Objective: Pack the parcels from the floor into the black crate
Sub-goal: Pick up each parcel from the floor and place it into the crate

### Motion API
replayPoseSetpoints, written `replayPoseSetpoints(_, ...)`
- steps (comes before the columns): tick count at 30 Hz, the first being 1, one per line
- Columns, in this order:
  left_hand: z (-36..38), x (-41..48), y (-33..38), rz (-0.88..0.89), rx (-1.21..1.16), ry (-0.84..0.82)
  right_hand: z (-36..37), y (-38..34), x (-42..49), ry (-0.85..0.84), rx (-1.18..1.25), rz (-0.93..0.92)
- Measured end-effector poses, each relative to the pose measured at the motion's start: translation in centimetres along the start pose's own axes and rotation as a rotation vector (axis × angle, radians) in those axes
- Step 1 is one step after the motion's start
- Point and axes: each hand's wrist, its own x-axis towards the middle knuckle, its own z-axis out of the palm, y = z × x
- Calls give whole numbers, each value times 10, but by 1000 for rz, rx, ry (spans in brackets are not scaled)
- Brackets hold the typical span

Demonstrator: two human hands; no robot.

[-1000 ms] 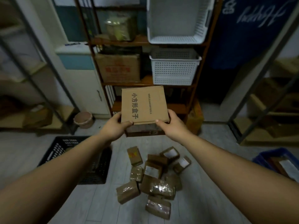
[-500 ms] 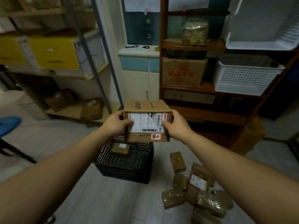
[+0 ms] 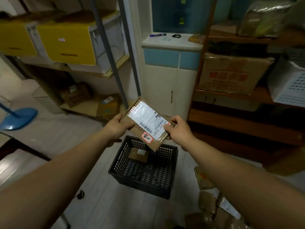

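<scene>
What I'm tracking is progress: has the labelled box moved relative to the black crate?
Yes. The labelled box moved from right of the black crate to above it.

Shows pale floor planks throughout. Bears a black crate about mid-floor, open side up. Holds a heap of taped brown parcels toward the near right corner, just right of the crate and apart from it. Carries a flat blue base at the left edge and a small black object, too small to identify, near-left of the crate. Meets a white cabinet along the far edge.
</scene>
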Motion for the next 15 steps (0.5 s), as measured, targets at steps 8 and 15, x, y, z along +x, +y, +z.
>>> replayPoseSetpoints(8, -22, 95, -9, -59, -109, -59, 68, -11, 63, -72, -187, 31)
replayPoseSetpoints(15, -71, 192, -48, -65, 45, -322, 161, -5, 100, 2, -106, 143)
